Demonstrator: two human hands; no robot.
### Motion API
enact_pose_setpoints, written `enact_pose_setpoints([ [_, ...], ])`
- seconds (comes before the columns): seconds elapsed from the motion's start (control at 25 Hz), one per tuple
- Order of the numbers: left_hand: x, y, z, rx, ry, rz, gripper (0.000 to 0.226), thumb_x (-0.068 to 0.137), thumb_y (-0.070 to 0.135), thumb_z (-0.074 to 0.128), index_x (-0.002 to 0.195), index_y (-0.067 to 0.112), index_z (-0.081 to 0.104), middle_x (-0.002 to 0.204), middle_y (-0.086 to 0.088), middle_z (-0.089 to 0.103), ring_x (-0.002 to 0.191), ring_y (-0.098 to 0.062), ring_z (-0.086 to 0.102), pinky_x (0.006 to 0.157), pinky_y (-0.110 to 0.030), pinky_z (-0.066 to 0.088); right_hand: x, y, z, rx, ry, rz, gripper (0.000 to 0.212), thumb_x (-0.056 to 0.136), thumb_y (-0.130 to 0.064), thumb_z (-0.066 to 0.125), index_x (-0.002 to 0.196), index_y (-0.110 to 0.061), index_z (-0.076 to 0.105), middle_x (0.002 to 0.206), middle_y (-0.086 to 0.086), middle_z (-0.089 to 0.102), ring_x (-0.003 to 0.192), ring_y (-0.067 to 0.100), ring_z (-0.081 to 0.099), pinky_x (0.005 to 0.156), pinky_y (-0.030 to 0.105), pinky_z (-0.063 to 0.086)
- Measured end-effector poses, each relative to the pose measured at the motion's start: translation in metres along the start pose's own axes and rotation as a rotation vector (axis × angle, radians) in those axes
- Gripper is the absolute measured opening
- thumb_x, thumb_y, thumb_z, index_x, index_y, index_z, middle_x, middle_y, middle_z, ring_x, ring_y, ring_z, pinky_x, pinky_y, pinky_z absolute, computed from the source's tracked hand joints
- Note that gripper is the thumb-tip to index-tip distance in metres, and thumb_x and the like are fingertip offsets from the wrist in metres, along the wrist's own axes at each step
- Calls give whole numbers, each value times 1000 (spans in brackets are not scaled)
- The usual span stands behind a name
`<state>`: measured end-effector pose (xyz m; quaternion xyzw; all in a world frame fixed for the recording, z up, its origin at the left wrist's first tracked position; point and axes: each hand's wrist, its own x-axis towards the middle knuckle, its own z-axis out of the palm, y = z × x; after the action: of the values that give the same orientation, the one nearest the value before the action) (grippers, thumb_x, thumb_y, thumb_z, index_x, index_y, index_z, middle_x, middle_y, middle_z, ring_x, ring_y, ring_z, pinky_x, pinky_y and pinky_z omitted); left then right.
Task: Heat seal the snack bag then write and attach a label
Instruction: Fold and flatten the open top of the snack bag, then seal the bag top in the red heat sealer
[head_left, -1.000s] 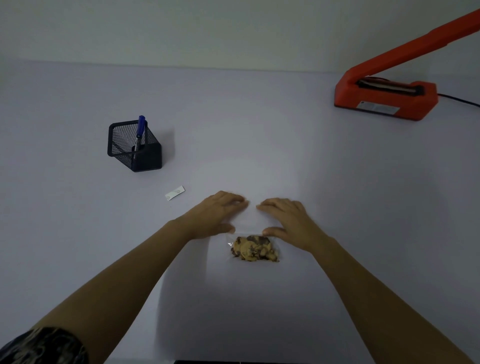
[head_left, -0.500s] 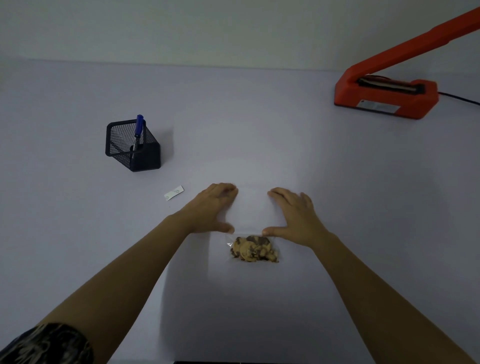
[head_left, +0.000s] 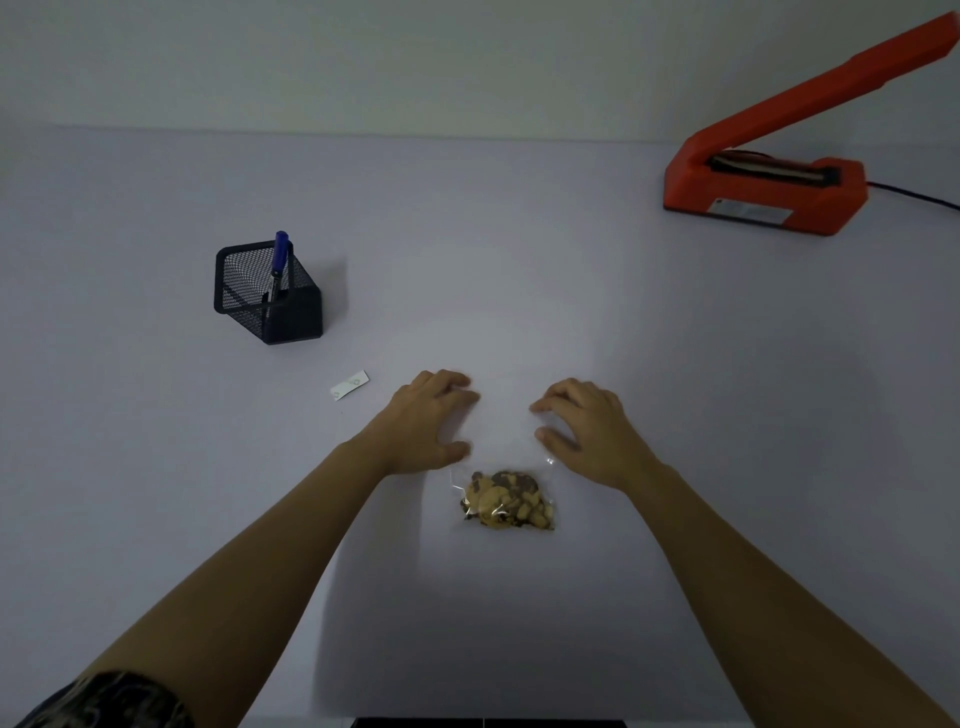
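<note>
My left hand (head_left: 426, 421) and right hand (head_left: 589, 434) press, fingers relaxed, on the snack bag (head_left: 506, 501); sealer (head_left: 763, 195) at two o'clock.

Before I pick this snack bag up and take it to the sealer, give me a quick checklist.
1. Contents settled low in the snack bag: ok.
2. The left hand and right hand at the bag's two sides: ok.
3. Firm grip on the bag: cannot tell.
4. Arm of the heat sealer raised: ok.
5. Sealer switched on: cannot tell.
6. The pen in its holder, the label on the table: ok.
</note>
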<state>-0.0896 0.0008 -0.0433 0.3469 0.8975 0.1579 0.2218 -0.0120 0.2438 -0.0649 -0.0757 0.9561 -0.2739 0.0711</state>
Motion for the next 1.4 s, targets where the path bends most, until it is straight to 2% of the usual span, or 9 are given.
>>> enact_pose_setpoints([
  [0.12,-4,4,-2,-48,32,-32,70,75,52,50,136,17,44,141,-4,38,126,-22,36,103,-39,34,-1,-5,0,82,94,2,32,87,-38,49,108,-18,64,105,-1,58,97,18,56,86,43,47],
  [0.28,-9,12,-14,-82,96,-30,75,72,57,40,134,15,47,138,-6,43,123,-23,41,101,-39,37,-2,-14,-6,143,161,32,30,90,-35,47,109,-17,64,105,-1,57,98,17,55,88,41,47],
  [0.48,2,42,-48,-183,250,12,50,88,29,56,133,10,47,135,-9,48,122,-23,44,98,-22,27,-6,-28,-33,147,289,87,31,92,-30,46,111,-13,63,106,5,57,100,18,53,92,34,44],
  [0.6,23,62,-62,-201,293,29,45,93,21,52,135,8,44,134,-11,51,122,-24,47,101,-26,32,-13,-28,-49,157,396,164,34,91,-32,47,115,-12,60,110,6,57,105,20,53,95,28,40],
  [0.68,42,82,-68,-225,311,40,44,95,21,50,136,6,43,134,-13,52,122,-25,49,102,-30,34,-19,-17,-63,197,472,237,33,91,-28,52,118,-9,57,114,8,57,109,22,54,97,31,42],
  [0.76,65,104,-69,-258,315,26,45,95,20,49,137,6,42,136,-13,51,124,-24,48,102,-27,33,-22,3,-77,239,510,336,39,91,-23,55,125,-5,51,121,12,54,115,24,52,100,31,40],
  [1.0,162,158,-60,-386,300,-120,47,97,22,45,140,6,36,143,-12,44,129,-23,43,104,-27,31,-13,104,-132,336,500,679,66,93,-31,52,143,-1,22,147,19,29,137,29,28,111,34,24],
  [1.2,252,184,-51,-515,308,-297,49,98,22,41,143,6,30,147,-11,38,132,-25,40,107,-33,31,15,205,-183,321,536,772,71,92,-32,52,144,1,15,150,22,23,138,33,26,113,40,25],
  [1.4,324,186,-54,-615,299,-439,55,99,27,39,146,8,20,151,-12,30,136,-27,33,112,-38,29,54,270,-209,303,499,787,79,91,-35,54,145,1,8,152,22,19,140,33,21,113,40,21],
])
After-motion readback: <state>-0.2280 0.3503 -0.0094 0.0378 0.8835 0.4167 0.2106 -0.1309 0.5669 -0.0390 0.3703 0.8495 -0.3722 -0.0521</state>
